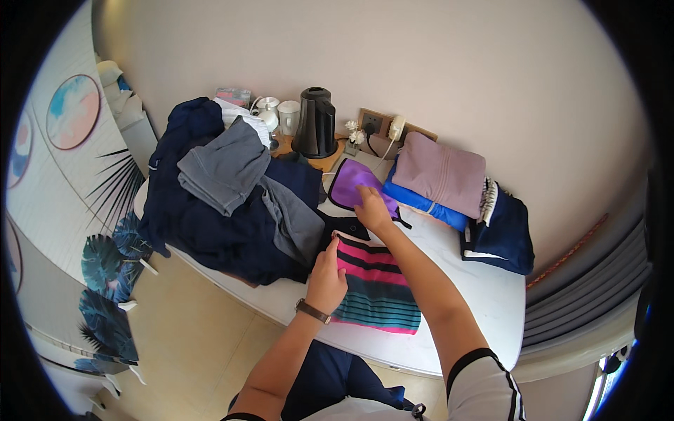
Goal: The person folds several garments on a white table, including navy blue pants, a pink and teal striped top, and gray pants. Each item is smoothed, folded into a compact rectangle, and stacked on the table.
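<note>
A striped cloth in pink, black and teal lies on the white table in front of me. My left hand, with a watch on its wrist, grips the cloth's left edge, thumb on top. Beyond it lies a purple cloth item with black trim and a thin black strap at its right end. My right hand is on the purple item, fingers bent; whether they pinch the fabric is hidden. A piece of dark fabric with a button lies between the two cloths.
Left on the table is a heap of navy clothing with grey trousers on top. A black electric kettle, white mugs and a flower vase stand behind. Folded clothes are stacked right, beside a navy garment.
</note>
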